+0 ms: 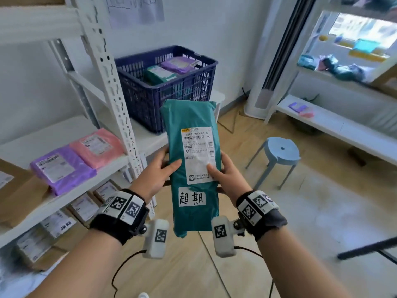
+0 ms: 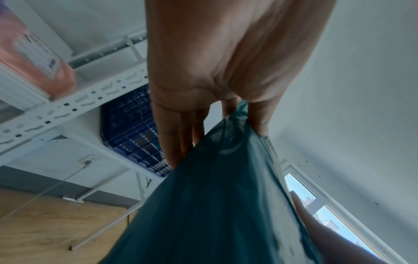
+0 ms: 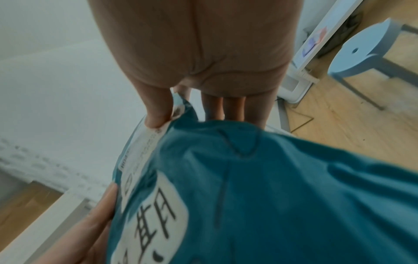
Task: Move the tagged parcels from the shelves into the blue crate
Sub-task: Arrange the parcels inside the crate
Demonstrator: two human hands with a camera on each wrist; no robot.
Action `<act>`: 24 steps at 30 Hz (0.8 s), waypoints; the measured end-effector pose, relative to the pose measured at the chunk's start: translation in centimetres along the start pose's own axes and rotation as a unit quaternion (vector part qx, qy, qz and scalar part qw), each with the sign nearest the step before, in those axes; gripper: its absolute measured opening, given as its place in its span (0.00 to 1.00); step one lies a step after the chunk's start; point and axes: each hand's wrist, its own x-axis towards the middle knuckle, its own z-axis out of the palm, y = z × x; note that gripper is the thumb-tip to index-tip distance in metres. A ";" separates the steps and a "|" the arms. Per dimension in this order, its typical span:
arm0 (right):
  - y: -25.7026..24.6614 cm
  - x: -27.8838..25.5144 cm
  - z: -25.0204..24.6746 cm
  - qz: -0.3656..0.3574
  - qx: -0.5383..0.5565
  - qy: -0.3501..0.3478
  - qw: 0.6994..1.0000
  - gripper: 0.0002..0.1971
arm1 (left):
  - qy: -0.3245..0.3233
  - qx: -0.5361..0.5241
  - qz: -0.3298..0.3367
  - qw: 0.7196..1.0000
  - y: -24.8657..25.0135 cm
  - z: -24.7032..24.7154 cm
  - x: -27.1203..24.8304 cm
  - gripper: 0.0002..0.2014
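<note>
Here the long teal plastic-wrapped parcel point(image 1: 193, 160), with a white shipping label and a handwritten white tag, hangs in the air in front of the dark blue slatted plastic crate point(image 1: 166, 87), well short of it. The left hand point(image 1: 156, 173) and right hand point(image 1: 225, 175) each pinch a long edge, thumb on top and fingers beneath, probably to keep the tag readable and the floppy parcel level for the carry.
</note>
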 end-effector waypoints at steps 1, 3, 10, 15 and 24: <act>0.1 0.0 -0.8 0.001 0.007 0.008 1.000 0.25 | -0.010 0.005 0.001 1.000 0.2 0.7 0.5 0.19; 0.4 0.3 -2.3 -0.004 0.017 0.022 1.000 0.25 | -0.030 0.018 0.000 0.999 0.3 1.9 1.8 0.18; 1.1 2.4 -6.2 0.010 0.033 0.070 0.997 0.25 | -0.080 0.044 0.031 0.995 0.4 5.6 6.5 0.19; 0.0 6.3 -8.9 0.008 0.025 0.096 0.995 0.26 | -0.110 0.018 0.021 0.994 0.9 7.0 12.0 0.21; -5.2 17.2 -11.8 -0.012 0.022 0.107 0.994 0.26 | -0.112 0.032 0.045 0.992 4.4 6.4 24.2 0.26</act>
